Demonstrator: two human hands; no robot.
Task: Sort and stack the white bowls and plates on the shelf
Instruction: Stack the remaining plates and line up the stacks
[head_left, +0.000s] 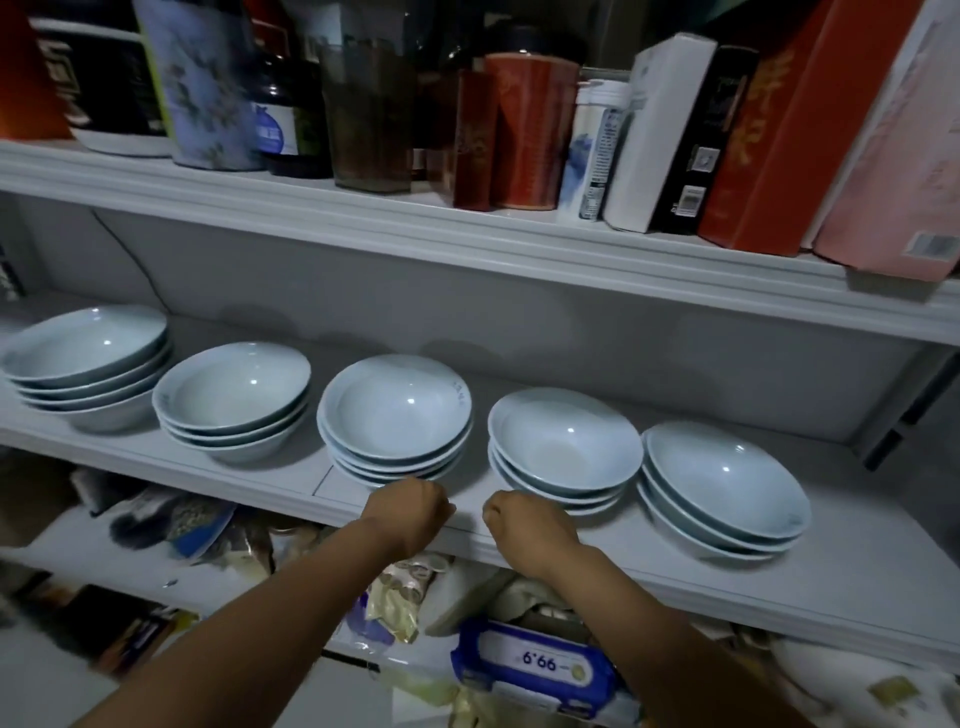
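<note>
Left hand (410, 512) is clenched at the front edge of the shelf (857, 587), knuckles just below the third stack (395, 410) of white bowls, with nothing visible in it. Right hand (527, 530) is likewise curled and seemingly holds nothing, just beside the fourth stack (563, 441). First stack (83, 358), second stack (231, 389) and fifth stack (724, 478) complete the row. Each hand has its nearest stack straight ahead, so the left hand likely suits the third and the right the fourth.

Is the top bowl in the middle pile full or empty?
Empty: the top bowl shows a bare, shiny inside with nothing in it.
</note>
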